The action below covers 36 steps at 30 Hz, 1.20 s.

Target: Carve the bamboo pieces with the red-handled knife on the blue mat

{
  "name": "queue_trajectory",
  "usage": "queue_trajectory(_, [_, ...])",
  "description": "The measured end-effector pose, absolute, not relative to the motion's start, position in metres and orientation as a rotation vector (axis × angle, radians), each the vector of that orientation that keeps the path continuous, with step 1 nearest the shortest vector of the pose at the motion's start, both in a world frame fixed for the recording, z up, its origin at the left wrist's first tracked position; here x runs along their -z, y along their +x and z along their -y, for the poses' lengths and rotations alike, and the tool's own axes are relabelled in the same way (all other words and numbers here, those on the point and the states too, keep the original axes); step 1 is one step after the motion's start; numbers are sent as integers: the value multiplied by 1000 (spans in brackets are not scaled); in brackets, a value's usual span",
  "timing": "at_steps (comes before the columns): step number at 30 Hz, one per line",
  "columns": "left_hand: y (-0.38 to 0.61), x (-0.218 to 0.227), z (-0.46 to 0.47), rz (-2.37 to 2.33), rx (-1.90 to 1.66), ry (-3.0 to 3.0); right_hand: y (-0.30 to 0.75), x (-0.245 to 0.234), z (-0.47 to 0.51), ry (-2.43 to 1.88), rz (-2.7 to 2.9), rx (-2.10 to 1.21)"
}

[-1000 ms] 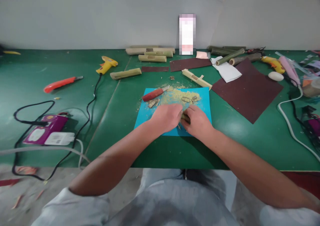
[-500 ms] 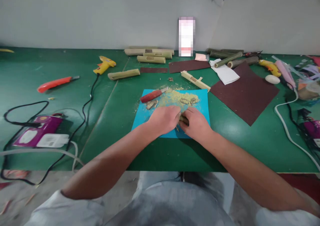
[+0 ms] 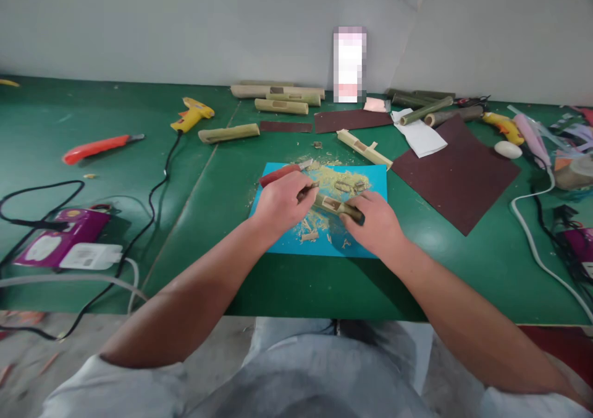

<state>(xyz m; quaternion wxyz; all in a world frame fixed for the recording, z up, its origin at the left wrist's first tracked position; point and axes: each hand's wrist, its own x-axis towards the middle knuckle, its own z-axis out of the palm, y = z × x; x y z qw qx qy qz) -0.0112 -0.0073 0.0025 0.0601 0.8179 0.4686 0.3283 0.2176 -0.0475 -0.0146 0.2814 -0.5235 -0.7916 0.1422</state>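
The green desk [image 3: 222, 183] carries a blue sheet [image 3: 377, 180] near its front edge. Midway between that sheet's front and back edges, the right hand [image 3: 374, 217] clamps a bamboo tube [image 3: 341, 207] by its right end; the left hand [image 3: 283, 200] curls by the other, its hold unclear. Probably light and stiff, weakest around its cut opening [image 3: 332, 204]; best held by the ends.

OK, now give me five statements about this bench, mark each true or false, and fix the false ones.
1. The right hand grips a bamboo tube. True.
2. The bamboo tube has no opening. False: an opening is cut in its side.
3. Shavings lie on the blue sheet. True.
4. The knife beside the left hand has a yellow handle. False: its handle is red.
5. A yellow glue gun lies left of the blue sheet. True.
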Motion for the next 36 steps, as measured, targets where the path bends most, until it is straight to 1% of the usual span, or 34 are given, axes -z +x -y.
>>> queue_trajectory(12, [-16, 5, 1, -1402, -1142, 2355, 226, 14, 44, -1460, 2090, -565])
queue_trajectory(20, [-15, 3, 4, -1403, -1206, 2245, 228, 10, 41, -1484, 2074, -680])
queue_trajectory(24, [-12, 2, 7, -1376, -1190, 2243, 228, 8, 42, -1516, 2062, -640])
queue_trajectory(30, [-2, 2, 15, -1182, -1110, 2322, 226, 5, 45, -1521, 2159, -503])
queue_trajectory(33, [4, 2, 21, -1184, -1038, 2337, 227, 6, 44, -1528, 2161, -488])
queue_trajectory(36, [8, 2, 24, -1223, -1051, 2248, 228, 7, 44, -1528, 2154, -469])
